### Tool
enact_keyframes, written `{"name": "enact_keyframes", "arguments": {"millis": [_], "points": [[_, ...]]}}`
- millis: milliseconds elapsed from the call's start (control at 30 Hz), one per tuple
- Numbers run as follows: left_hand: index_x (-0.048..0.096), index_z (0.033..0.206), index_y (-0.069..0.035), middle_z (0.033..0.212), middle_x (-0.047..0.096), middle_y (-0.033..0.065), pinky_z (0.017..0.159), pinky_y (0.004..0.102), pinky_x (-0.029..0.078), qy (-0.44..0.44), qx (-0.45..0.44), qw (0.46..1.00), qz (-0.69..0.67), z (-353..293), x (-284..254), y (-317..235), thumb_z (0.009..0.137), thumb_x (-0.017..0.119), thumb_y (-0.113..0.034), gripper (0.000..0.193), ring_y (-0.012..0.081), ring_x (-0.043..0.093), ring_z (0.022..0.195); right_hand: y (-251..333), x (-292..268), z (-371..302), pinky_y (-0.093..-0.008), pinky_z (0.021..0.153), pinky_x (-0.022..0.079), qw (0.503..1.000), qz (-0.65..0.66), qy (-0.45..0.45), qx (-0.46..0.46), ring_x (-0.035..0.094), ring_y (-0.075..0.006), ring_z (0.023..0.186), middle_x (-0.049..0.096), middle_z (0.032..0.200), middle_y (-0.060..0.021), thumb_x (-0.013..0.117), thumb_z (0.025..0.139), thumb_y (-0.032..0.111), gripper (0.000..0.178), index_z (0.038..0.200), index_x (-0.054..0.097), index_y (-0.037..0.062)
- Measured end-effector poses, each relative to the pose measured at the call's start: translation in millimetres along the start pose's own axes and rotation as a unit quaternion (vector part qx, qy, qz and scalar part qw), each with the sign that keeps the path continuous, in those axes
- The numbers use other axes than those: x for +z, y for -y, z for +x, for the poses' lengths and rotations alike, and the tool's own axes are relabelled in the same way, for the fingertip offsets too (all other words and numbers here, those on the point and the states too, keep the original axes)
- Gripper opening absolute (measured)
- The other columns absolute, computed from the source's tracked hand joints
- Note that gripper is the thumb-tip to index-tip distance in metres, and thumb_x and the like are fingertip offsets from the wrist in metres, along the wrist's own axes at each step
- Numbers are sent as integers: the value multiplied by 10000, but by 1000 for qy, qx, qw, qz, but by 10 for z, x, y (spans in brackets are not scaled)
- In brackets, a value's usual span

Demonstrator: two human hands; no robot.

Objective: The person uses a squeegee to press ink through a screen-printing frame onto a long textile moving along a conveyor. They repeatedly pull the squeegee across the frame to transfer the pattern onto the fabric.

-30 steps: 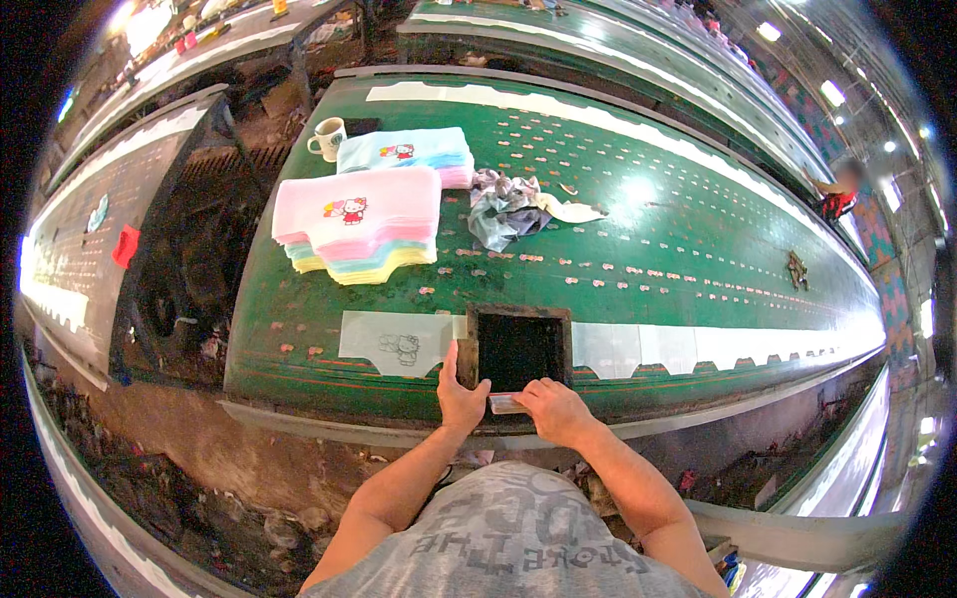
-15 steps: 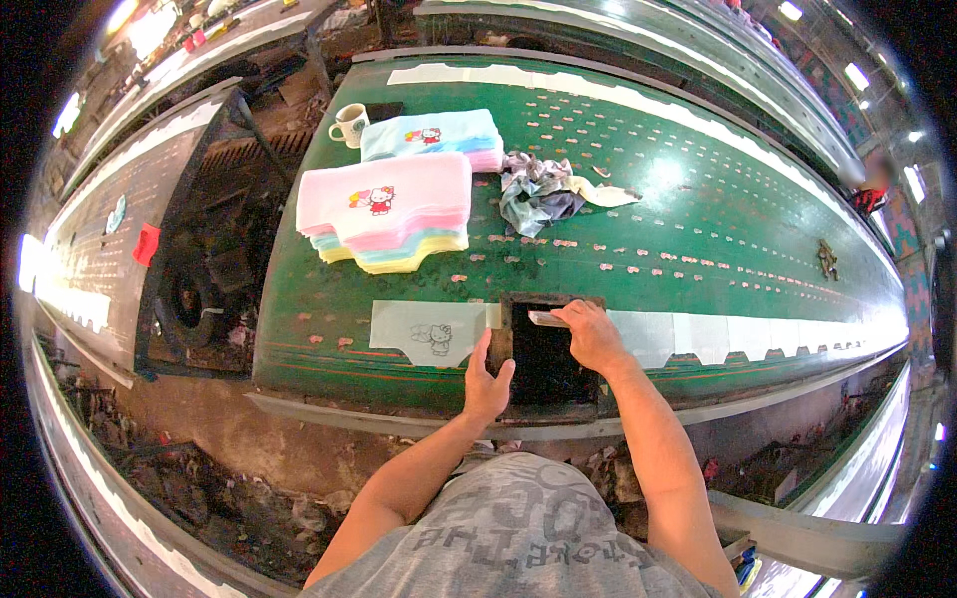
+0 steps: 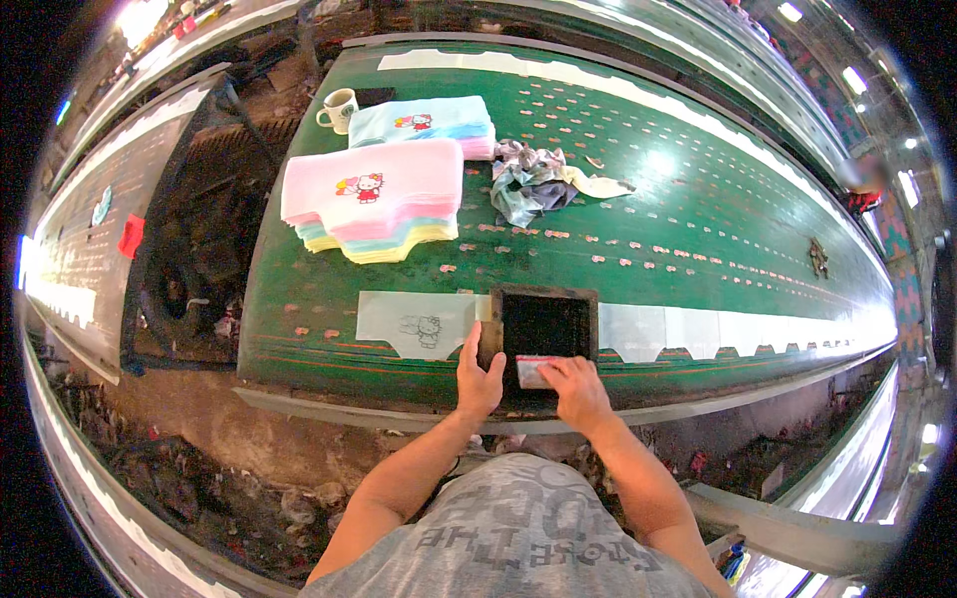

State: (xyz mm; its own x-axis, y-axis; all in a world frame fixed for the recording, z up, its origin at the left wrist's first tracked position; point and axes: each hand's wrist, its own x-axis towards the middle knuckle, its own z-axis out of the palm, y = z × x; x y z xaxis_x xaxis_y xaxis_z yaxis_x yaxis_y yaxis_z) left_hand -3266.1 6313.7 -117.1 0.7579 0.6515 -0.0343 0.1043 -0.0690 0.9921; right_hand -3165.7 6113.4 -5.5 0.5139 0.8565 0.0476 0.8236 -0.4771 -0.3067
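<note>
A dark wooden-rimmed printing screen (image 3: 545, 293) lies on the near strip of the green table, over the row of white pieces. My left hand (image 3: 480, 383) rests along the screen's left edge, fingers stretched out and thumb apart. In the near part of the screen, my right hand (image 3: 580, 393) grips a squeegee (image 3: 532, 373) with a pale blade and a reddish upper edge. Left of the screen lies a white cloth piece (image 3: 391, 321) bearing a grey outline of a cartoon cat. Whatever lies beneath the screen is hidden.
A stack of pink, blue and yellow printed cloth pieces (image 3: 399, 179) sits at the table's left, before a blue-topped stack (image 3: 454, 115). Beside them are a mug (image 3: 340, 110) and a crumpled rag (image 3: 533, 189). White pieces (image 3: 678, 332) run rightward along the near edge.
My right hand has drawn the squeegee from the far side of the screen toward me. My left hand stays at the screen's left edge. The whole view has shifted slightly.
</note>
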Motion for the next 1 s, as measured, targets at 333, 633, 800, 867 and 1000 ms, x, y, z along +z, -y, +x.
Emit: {"name": "enact_keyframes", "arguments": {"millis": [333, 633, 800, 867, 1000], "points": [[422, 1729, 33, 1660, 562, 270, 1317, 459, 398, -66, 91, 988, 110, -43, 134, -138, 839, 831, -9, 980, 402, 555, 1538, -52, -35, -501, -506, 1057, 551, 992, 112, -46, -26, 676, -346, 1213, 728, 1295, -90, 760, 923, 104, 387, 1308, 784, 88], [410, 1745, 20, 1736, 511, 246, 1338, 444, 364, -87, 163, 976, 112, -377, 964, -373, 866, 826, 10, 973, 365, 502, 1604, -928, -209, -1193, -493, 1051, 596, 971, 180, -157, -18, 696, -376, 1201, 740, 1284, -105, 736, 873, -62, 396, 1243, 793, 66], [430, 1736, 16, 1744, 504, 238, 1364, 446, 319, -68, 108, 991, 34, -520, 1782, -502, 840, 857, -33, 994, 354, 461, 1632, -1532, -359, -1652, -502, 1061, 599, 969, 163, -186, -16, 700, -386, 1225, 739, 1282, -124, 707, 887, -91, 409, 1259, 801, 53], [415, 1741, 27, 1721, 525, 229, 1354, 433, 330, -62, 90, 993, 34, -542, 2046, -529, 818, 857, -7, 1024, 328, 486, 1607, -1714, -480, -1776, -509, 1066, 597, 968, 163, -190, -14, 703, -390, 1226, 738, 1277, -134, 702, 896, -92, 409, 1266, 805, 49], [426, 1735, 30, 1698, 559, 227, 1302, 420, 418, -76, 117, 990, 11, -564, 2392, -478, 831, 831, -3, 992, 305, 560, 1545, -2045, -574, -1957, -493, 1055, 606, 970, 157, -182, -27, 710, -386, 1206, 741, 1281, -132, 715, 946, -58, 361, 1282, 797, 44]]}}
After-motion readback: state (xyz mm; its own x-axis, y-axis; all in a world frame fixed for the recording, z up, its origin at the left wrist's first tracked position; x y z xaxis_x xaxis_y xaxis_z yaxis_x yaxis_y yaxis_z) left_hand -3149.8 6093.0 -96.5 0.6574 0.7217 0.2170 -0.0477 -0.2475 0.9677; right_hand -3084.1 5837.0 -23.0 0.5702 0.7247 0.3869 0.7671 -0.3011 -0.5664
